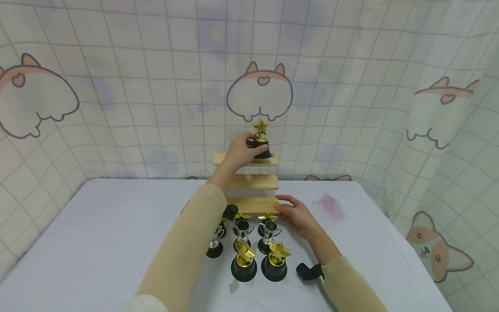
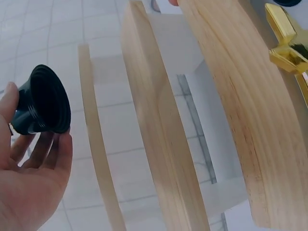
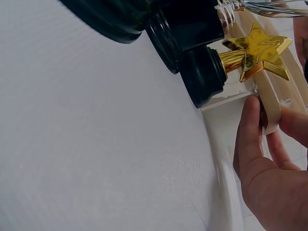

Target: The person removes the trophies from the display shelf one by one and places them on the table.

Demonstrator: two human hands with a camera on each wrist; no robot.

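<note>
My left hand (image 1: 238, 152) holds a small trophy with a gold star (image 1: 260, 126) by its black base, at the top wooden shelf board (image 1: 219, 159). In the left wrist view, the hollow underside of that black base (image 2: 48, 98) shows, with the thumb on one side and fingers on the other. My right hand (image 1: 298, 216) grips the right end of the lowest board (image 1: 249, 204). Seen from the right wrist, the thumb and fingers lie on opposite faces of this board (image 3: 270, 103). Near it is another gold star trophy (image 3: 260, 50).
In front of the shelf stand several trophies: gold stars (image 1: 244, 260) on black bases and silver cups (image 1: 270, 232). The left sleeve partly hides one cup (image 1: 214, 245). A middle board (image 1: 255, 182) lies between the others. A patterned curtain (image 1: 156, 99) hangs behind the white table (image 1: 117, 234).
</note>
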